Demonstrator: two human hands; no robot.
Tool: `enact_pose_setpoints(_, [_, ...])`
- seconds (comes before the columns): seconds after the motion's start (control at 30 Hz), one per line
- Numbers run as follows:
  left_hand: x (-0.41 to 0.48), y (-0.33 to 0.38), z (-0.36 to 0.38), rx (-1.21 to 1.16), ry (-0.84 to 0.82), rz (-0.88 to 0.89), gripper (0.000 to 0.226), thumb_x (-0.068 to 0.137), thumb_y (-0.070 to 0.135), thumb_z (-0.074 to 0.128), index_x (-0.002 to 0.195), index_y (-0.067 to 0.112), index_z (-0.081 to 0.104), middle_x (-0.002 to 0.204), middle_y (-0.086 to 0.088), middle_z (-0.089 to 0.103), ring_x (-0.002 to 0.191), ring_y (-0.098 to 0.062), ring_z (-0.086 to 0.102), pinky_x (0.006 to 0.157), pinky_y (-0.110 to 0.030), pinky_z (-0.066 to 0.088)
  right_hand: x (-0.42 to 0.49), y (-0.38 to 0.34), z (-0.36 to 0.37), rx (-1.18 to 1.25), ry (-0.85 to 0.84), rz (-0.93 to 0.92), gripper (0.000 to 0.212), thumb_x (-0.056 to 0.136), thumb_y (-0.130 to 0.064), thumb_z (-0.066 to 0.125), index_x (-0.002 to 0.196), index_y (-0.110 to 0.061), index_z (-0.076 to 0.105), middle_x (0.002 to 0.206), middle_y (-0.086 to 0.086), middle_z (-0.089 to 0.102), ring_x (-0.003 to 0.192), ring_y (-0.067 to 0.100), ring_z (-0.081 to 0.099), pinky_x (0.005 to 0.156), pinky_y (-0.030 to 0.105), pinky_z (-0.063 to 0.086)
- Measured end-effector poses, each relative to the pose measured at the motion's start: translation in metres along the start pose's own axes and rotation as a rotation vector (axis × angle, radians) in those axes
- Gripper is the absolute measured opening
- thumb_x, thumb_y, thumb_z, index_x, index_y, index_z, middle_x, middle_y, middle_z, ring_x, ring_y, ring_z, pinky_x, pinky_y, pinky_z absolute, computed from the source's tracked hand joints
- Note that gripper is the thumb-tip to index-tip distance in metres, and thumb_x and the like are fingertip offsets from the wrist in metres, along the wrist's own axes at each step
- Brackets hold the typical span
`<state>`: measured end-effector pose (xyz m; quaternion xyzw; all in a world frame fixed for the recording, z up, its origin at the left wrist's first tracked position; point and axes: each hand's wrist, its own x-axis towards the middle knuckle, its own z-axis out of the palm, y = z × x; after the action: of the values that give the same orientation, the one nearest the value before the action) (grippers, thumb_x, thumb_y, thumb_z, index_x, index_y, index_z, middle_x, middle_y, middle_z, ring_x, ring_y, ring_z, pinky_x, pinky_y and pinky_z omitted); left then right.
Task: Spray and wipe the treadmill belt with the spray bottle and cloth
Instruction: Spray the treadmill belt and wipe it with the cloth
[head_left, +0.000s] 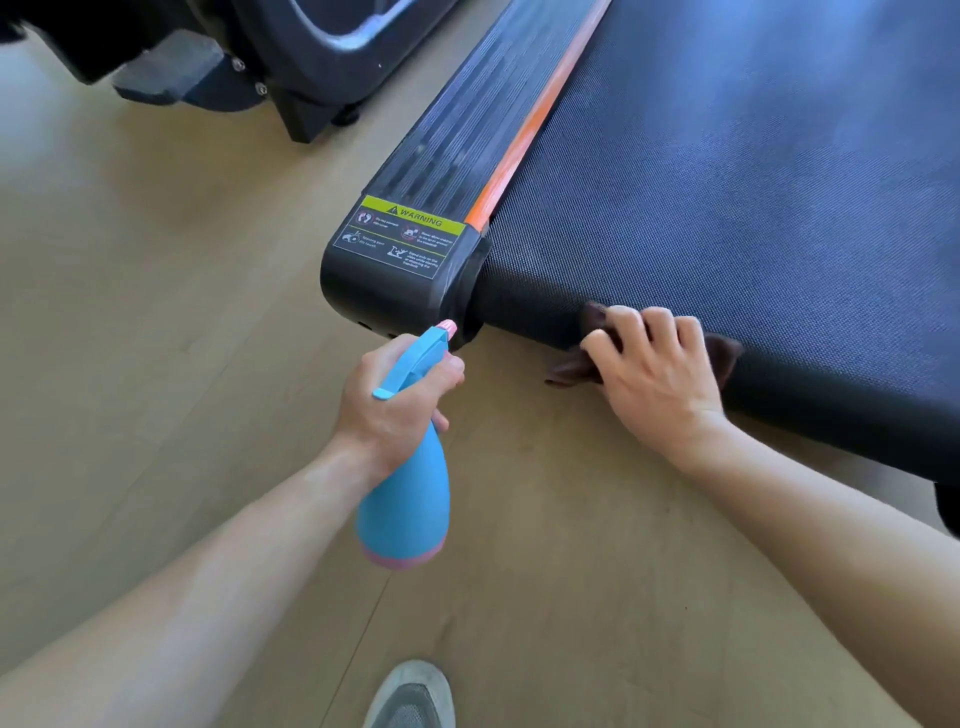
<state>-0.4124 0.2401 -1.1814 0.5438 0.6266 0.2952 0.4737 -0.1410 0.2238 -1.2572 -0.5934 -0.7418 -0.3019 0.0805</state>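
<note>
Nearest the camera, a grey shoe (413, 696) stands on the pale wood floor (156, 364), and both bare forearms reach forward above it. The left grip (389, 400) is curled round the neck of the blue spray bottle (410, 499), holding it clear of the floor. The bottle's pink-tipped nozzle points at the rear corner of the treadmill. Whether a finger lies on the trigger cannot be told.

Just beyond and to the right, the right grip (654, 364) presses a dark brown cloth (569, 370) against the rounded rear edge of the treadmill belt (727, 182). Its fingers are bent over the cloth, and folds of it stick out on both sides of the hand.

The step in hand looks like wiping, with the bottle kept ready rather than spraying. The belt runs on from this edge, wide and dark, and no wet patch can be made out on its weave.

The next move probably calls for a sweep of the cloth along the edge, or up onto the flat top. Fresh spray would have to be aimed at the belt, not at the black side rail (441, 156) with its yellow warning label (402, 236) and orange strip (535, 119). Much of the belt lies far from the hands, so reaching it likely means stepping closer.

Farthest off, top left, stands the dark base of another machine (311, 52).
</note>
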Motion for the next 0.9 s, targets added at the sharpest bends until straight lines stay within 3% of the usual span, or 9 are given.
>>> enact_pose_setpoints(0.27, [0.012, 0.006, -0.007, -0.019, 0.025, -0.003, 0.029, 0.076, 0.047, 0.065, 0.101, 0.036, 0.074, 0.107, -0.02, 0.072, 0.05, -0.014, 0.064, 0.072, -0.031, 0.054, 0.093, -0.045, -0.002, 0.138, -0.16, 0.104, 0.032, 0.085, -0.031, 0.072, 0.107, -0.014, 0.055, 0.11, 0.012, 0.054, 0.092, 0.036, 0.052, 0.074, 0.047, 0.041])
enact_pose_setpoints(0.43, [0.008, 0.0, -0.002, 0.022, 0.004, 0.0, 0.044, 0.077, 0.047, 0.067, 0.103, 0.012, 0.074, 0.113, -0.016, 0.071, 0.051, -0.015, 0.066, 0.071, -0.031, 0.051, 0.046, -0.018, -0.005, 0.08, -0.125, 0.063, 0.032, 0.084, -0.031, 0.072, 0.108, -0.014, 0.057, 0.115, 0.013, 0.054, 0.092, 0.036, 0.052, 0.074, 0.048, 0.038])
enact_pose_setpoints(0.67, [0.017, -0.012, 0.002, 0.023, -0.025, -0.012, 0.045, 0.075, 0.047, 0.067, 0.099, 0.009, 0.073, 0.109, -0.009, 0.072, 0.052, -0.017, 0.067, 0.07, -0.036, 0.054, 0.104, -0.056, 0.003, 0.119, -0.121, 0.078, 0.031, 0.084, -0.031, 0.073, 0.104, -0.015, 0.056, 0.108, 0.01, 0.055, 0.089, 0.034, 0.052, 0.071, 0.045, 0.04])
enact_pose_setpoints(0.8, [0.03, -0.005, 0.011, 0.07, -0.047, 0.037, 0.034, 0.077, 0.045, 0.067, 0.089, 0.014, 0.069, 0.098, -0.008, 0.072, 0.053, -0.016, 0.069, 0.067, -0.031, 0.053, 0.072, -0.037, 0.004, 0.099, -0.093, 0.069, 0.028, 0.083, -0.027, 0.073, 0.104, -0.017, 0.057, 0.11, 0.011, 0.056, 0.088, 0.034, 0.052, 0.071, 0.046, 0.04])
enact_pose_setpoints(0.9, [0.03, 0.011, 0.028, 0.078, -0.118, 0.058, 0.03, 0.079, 0.042, 0.068, 0.088, 0.013, 0.068, 0.084, -0.01, 0.069, 0.053, -0.016, 0.068, 0.066, -0.033, 0.055, 0.035, -0.01, -0.003, 0.092, -0.161, 0.138, 0.029, 0.08, -0.026, 0.076, 0.103, -0.018, 0.059, 0.11, 0.011, 0.055, 0.087, 0.034, 0.052, 0.07, 0.045, 0.038])
